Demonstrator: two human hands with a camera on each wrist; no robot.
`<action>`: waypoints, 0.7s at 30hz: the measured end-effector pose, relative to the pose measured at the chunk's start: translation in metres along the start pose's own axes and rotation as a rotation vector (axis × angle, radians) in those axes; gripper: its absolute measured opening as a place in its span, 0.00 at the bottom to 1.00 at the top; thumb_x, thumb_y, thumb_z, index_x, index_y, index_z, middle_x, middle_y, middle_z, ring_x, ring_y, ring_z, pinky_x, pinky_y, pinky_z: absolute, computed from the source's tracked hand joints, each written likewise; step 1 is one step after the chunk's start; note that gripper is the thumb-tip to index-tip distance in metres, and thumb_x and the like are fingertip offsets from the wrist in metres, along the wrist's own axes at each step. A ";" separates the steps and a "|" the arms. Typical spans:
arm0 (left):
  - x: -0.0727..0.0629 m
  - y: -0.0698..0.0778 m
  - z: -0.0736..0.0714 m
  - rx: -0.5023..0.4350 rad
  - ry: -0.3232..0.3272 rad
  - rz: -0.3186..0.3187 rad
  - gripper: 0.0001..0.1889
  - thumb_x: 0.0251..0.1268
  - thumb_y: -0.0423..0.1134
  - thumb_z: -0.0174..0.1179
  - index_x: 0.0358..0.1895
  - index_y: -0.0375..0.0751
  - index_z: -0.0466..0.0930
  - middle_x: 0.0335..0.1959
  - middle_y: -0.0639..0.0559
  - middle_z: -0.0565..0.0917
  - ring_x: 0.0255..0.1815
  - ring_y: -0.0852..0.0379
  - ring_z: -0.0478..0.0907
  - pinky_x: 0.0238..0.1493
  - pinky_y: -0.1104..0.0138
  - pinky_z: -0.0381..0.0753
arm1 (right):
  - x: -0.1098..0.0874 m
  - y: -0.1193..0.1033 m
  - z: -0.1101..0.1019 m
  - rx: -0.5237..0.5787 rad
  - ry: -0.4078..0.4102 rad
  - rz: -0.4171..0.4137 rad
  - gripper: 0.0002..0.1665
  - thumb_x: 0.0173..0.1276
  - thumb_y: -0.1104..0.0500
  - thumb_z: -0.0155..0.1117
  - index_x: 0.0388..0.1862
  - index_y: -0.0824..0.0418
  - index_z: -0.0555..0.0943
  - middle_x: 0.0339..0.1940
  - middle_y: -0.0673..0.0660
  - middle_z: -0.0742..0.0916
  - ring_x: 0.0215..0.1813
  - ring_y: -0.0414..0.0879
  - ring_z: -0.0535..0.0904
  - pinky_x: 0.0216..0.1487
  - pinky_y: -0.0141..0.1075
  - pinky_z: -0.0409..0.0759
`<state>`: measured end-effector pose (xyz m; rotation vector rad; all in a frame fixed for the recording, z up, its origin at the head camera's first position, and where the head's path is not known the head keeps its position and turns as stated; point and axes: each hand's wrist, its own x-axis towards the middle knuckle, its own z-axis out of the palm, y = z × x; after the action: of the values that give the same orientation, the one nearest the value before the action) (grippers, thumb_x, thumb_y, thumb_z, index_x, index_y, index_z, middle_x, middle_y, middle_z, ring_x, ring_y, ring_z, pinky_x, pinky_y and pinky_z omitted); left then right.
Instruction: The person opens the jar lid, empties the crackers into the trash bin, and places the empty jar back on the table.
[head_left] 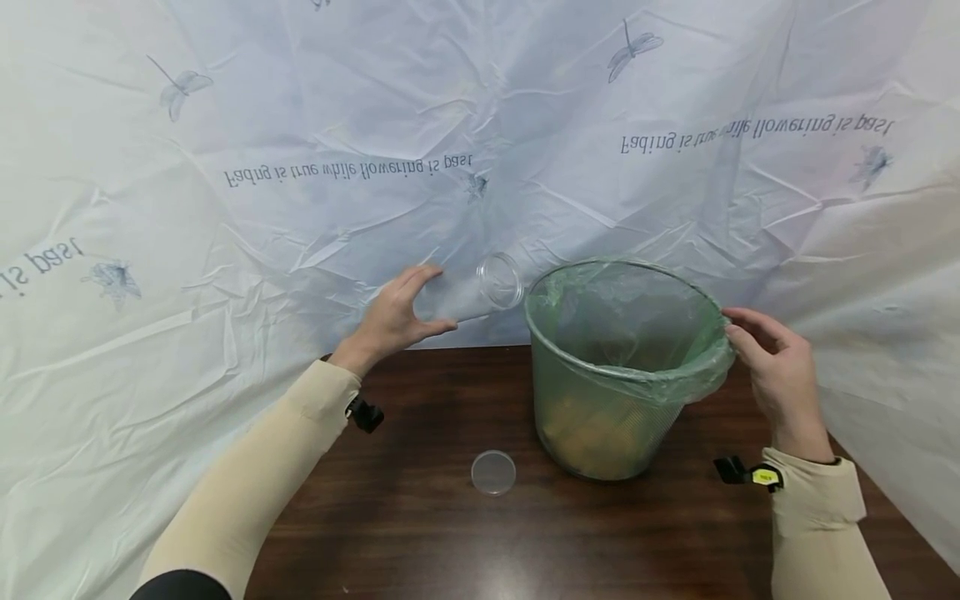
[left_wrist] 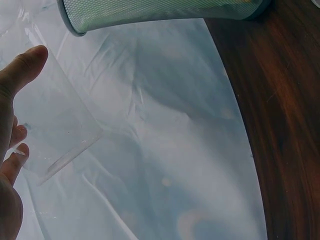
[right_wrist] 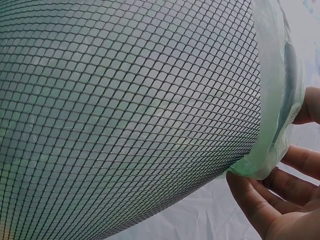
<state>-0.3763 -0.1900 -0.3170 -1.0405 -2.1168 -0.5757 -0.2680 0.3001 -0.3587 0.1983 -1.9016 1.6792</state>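
Observation:
My left hand [head_left: 396, 315] grips a clear plastic jar [head_left: 463, 293], tilted on its side with its open mouth toward the bin. In the left wrist view the jar [left_wrist: 65, 120] looks see-through, with nothing visible inside. A mesh waste bin [head_left: 600, 417] with a green plastic bag [head_left: 693, 387] folded over its rim stands to the right. My right hand [head_left: 780, 367] pinches the bag at the rim's right side. The right wrist view shows those fingers [right_wrist: 255, 200] at the bag's folded edge. Something orange-yellow shows through the lower mesh, too blurred to name.
A round clear lid [head_left: 493, 473] lies on the dark wooden table [head_left: 420, 508], in front of the bin and left of it. Wrinkled white sheeting [head_left: 360, 100] with printed words hangs behind the table and along both sides.

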 end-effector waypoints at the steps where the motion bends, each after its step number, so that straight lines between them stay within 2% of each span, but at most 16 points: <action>1: -0.001 0.000 0.000 0.004 -0.002 -0.005 0.45 0.38 0.50 0.81 0.63 0.35 0.72 0.58 0.41 0.78 0.61 0.44 0.74 0.62 0.55 0.74 | 0.000 0.000 0.000 0.006 0.000 0.002 0.20 0.68 0.64 0.63 0.57 0.72 0.78 0.44 0.48 0.83 0.40 0.37 0.75 0.36 0.20 0.74; 10: -0.003 0.000 0.003 0.000 0.009 -0.003 0.44 0.38 0.48 0.81 0.61 0.32 0.73 0.57 0.39 0.79 0.61 0.44 0.74 0.63 0.55 0.73 | 0.001 0.000 0.001 0.026 0.014 -0.010 0.20 0.67 0.64 0.64 0.55 0.74 0.78 0.42 0.48 0.84 0.39 0.38 0.75 0.35 0.21 0.74; 21: -0.009 -0.001 0.006 -0.011 0.021 0.000 0.41 0.39 0.47 0.81 0.58 0.30 0.74 0.55 0.40 0.79 0.58 0.44 0.76 0.59 0.55 0.75 | 0.000 0.001 0.000 -0.016 0.000 -0.004 0.21 0.68 0.63 0.63 0.57 0.72 0.78 0.44 0.47 0.83 0.40 0.37 0.75 0.36 0.20 0.74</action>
<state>-0.3751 -0.1912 -0.3276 -1.0365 -2.0971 -0.5967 -0.2684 0.3000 -0.3592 0.1955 -1.9121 1.6612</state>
